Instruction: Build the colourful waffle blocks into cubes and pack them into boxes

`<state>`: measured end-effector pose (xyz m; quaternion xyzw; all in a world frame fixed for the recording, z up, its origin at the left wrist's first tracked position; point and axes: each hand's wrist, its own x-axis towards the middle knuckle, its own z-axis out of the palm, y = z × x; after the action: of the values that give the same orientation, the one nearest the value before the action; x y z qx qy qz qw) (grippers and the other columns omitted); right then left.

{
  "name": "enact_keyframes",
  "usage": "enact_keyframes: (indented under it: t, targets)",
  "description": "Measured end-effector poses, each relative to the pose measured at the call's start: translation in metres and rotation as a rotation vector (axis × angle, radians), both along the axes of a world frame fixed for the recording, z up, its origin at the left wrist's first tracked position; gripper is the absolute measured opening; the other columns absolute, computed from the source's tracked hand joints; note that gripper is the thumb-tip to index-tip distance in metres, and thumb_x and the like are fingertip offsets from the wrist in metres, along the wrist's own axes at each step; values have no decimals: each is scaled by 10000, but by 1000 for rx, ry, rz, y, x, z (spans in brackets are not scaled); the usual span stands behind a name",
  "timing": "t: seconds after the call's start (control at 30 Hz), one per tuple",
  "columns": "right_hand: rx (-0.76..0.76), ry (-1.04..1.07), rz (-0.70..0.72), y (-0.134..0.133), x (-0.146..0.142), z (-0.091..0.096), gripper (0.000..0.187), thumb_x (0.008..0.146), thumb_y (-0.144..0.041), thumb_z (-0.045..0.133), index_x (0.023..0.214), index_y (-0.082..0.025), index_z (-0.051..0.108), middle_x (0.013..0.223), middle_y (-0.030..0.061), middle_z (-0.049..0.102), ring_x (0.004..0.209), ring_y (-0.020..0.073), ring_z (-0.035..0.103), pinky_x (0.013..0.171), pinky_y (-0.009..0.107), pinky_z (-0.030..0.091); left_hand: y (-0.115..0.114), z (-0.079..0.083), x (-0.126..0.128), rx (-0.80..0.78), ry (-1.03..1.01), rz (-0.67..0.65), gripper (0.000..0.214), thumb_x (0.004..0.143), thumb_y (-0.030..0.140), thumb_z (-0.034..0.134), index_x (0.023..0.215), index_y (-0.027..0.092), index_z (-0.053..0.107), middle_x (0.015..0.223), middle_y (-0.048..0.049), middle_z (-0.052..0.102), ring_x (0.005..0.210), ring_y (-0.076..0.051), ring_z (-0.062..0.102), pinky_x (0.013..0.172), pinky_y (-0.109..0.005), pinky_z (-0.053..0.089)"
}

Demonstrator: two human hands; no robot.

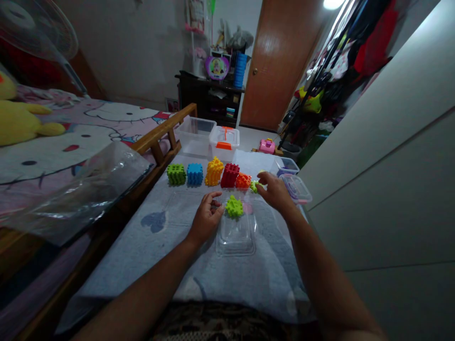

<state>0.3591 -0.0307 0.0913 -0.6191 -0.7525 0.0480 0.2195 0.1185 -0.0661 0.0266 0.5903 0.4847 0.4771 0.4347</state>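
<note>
The right hand's [276, 190] fingers bend part-closed over lime pieces [253, 186], whose count and whether any is gripped I cannot tell; the left hand's [207, 217] fingers curl loosely, thumb apart, beside a clear container [235, 234] bearing one lime block [234, 207]. Five stacks, green [177, 174], blue [195, 174], yellow [213, 172], red [230, 176] and orange [243, 180], line the surface [185, 208]. Both forearms reach forward, angled inward.

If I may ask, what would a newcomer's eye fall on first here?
It would probably land on the row of brightly coloured blocks across the bluish cloth. Next comes the lime-green piece by the left hand, toward the far end of the clear container.
</note>
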Motion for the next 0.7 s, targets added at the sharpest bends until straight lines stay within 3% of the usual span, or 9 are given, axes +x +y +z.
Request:
enact_keyframes:
  t: [0.13, 0.27, 0.4, 0.7]
  targets:
    - [-97, -113, -70, 36, 33, -35, 589, 758, -163, 649, 1329, -122, 510, 1305, 177, 608, 1221, 287, 554, 1042, 428, 406, 0, -1, 0, 9, 1, 5, 382, 815, 304, 587, 1181, 194, 578, 1010, -60, 573, 896, -192, 590, 788, -334, 509]
    - [-259, -228, -28, 58, 38, -59, 828, 724, -211, 693, 1473, -116, 353, 1466, 195, 481, 1354, 296, 447, 1113, 421, 334, 0, -2, 0, 8, 9, 3, 390, 812, 297, 589, 1185, 184, 573, 973, -48, 576, 880, -183, 586, 793, -331, 498]
    - [-324, -245, -14, 65, 34, -61, 895, 684, -173, 710, 1488, -118, 321, 1408, 191, 545, 1281, 285, 528, 1044, 356, 401, 1, -2, -1, 6, 5, 8, 397, 804, 287, 603, 1186, 185, 577, 927, -32, 579, 855, -174, 584, 792, -325, 493]
    - [-323, -237, -1, 51, 36, -49, 875, 664, -172, 712, 1452, -90, 341, 1416, 234, 514, 1308, 295, 498, 1041, 371, 409, 0, -3, -1, 7, 20, 3, 384, 817, 285, 590, 1185, 180, 570, 919, -30, 567, 822, -162, 572, 758, -304, 481]
